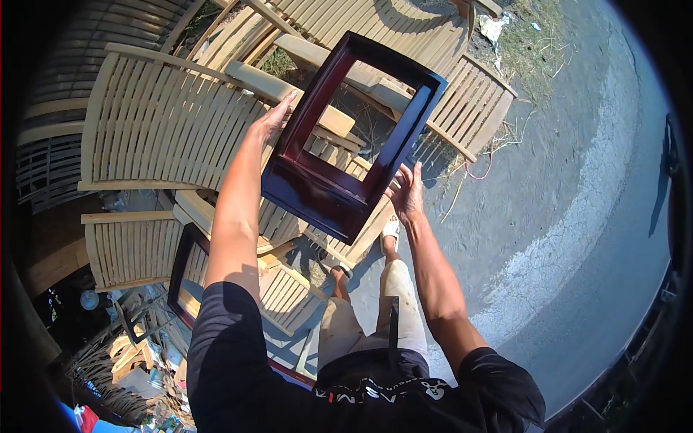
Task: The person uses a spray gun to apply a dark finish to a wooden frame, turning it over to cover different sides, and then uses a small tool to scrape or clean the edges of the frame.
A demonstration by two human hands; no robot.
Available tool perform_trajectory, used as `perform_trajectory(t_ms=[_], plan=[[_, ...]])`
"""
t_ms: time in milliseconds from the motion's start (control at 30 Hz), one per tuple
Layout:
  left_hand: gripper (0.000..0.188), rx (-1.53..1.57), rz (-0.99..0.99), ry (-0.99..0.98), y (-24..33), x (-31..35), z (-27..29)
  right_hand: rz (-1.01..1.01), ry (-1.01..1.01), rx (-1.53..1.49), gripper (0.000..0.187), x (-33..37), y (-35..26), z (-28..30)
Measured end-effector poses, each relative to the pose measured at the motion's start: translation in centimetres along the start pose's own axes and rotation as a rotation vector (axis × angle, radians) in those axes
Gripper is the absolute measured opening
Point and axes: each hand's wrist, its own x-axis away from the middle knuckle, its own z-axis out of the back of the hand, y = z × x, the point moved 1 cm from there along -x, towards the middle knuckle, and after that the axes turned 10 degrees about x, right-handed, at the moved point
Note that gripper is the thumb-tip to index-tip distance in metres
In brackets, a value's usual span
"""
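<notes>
A glossy dark red-brown wooden frame (317, 179) is held up in front of me, tilted, with a rectangular opening and a wider solid panel at its near end. My left hand (274, 119) grips its left side, the fingers reaching toward the back edge. On the opposite side, my right hand (408, 193) holds the frame near its lower right corner, some fingers hidden behind it. Slatted wooden furniture shows through the opening.
Pale slatted wooden chairs (170, 119) crowd the left and far side, with a small slatted piece (473, 105) at far right. Another dark frame (178, 270) leans by my left arm. Scrap wood and litter (133, 357) lie lower left. Grey pavement (534, 216) spreads to the right.
</notes>
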Motion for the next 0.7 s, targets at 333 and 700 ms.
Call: perform_trajectory(t_ms=[333,700], plan=[[0.127,-0.033,0.007,-0.015,4.1,-9.4,2.4,0.041,0.045,-0.113,0.08,-7.7,1.9,-2.6],[0.12,-0.314,-0.045,0.061,7.1,-14.3,4.1,0.101,0.031,-0.227,0.078,-11.6,3.1,-5.1]])
